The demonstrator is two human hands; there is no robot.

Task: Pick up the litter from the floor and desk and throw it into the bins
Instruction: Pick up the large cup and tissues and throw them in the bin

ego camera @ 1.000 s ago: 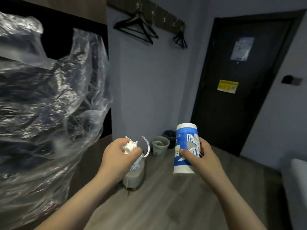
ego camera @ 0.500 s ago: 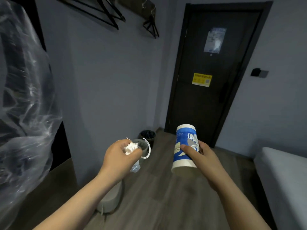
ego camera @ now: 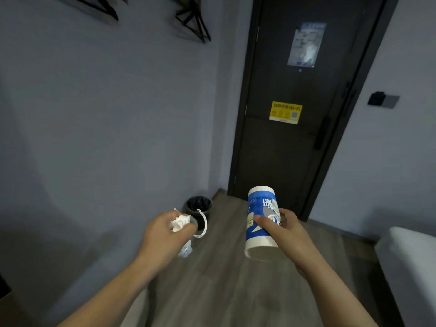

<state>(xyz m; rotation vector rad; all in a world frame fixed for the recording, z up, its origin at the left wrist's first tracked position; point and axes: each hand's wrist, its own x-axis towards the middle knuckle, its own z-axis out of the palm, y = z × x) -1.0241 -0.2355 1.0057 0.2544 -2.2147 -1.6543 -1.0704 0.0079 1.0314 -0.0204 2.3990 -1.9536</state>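
Note:
My left hand (ego camera: 165,234) grips a bundle of litter: crumpled white paper (ego camera: 179,223), a thin white plastic ring (ego camera: 202,224) and a bit of clear plastic (ego camera: 186,250) hanging below. My right hand (ego camera: 284,234) holds a blue and white paper cup (ego camera: 260,223) upside down, its open end toward me. A dark bin (ego camera: 199,205) with a black liner stands on the floor by the wall, just beyond my left hand. My left hand hides the second bin seen earlier.
A dark door (ego camera: 297,97) with a yellow sticker closes the end of the room. Black hangers (ego camera: 193,22) hang on the grey wall at the upper left. A white bed edge (ego camera: 410,263) lies at the right. Wooden floor (ego camera: 224,286) stretches ahead.
The view has swung right and moved forward: the clear plastic sheet at the left is gone from view, and the door and dark bin are closer. Both hands keep the same hold.

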